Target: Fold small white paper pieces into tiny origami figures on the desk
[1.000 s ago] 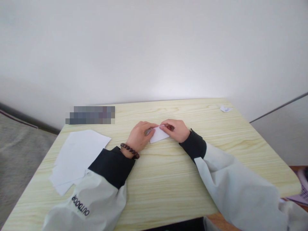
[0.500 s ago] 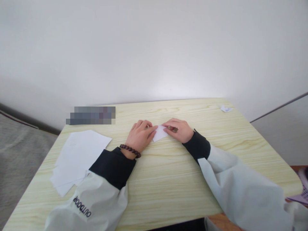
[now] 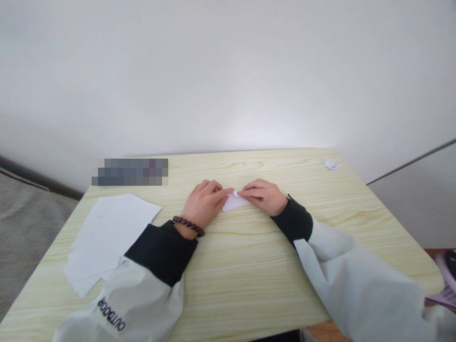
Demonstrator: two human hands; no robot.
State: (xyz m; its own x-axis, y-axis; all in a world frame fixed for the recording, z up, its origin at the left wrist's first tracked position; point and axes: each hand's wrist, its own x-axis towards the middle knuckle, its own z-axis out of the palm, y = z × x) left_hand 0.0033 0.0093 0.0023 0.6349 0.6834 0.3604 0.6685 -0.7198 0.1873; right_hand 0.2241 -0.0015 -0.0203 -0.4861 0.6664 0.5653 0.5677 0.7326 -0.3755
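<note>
A small piece of white paper point(image 3: 235, 203) lies on the table between my two hands, its far edge folded over toward me. My left hand point(image 3: 206, 202), with a dark beaded bracelet at the wrist, grips the paper's left side between thumb and index finger. From the right, my right hand point(image 3: 264, 195) has its fingers pressed together on the folded edge and right part of the paper. The fingers cover both ends of the piece.
White sheets of paper point(image 3: 110, 232) lie in a loose pile at the left. Behind them is a blurred-out dark object point(image 3: 130, 172). A crumpled paper scrap point(image 3: 332, 165) sits at the far right of the wooden table point(image 3: 242, 285). A purple basket point(image 3: 443, 280) stands beyond the right edge.
The far edge of the small paper has been folded over toward me. My right fingers have come down flatter onto it, and the view has shifted slightly.
</note>
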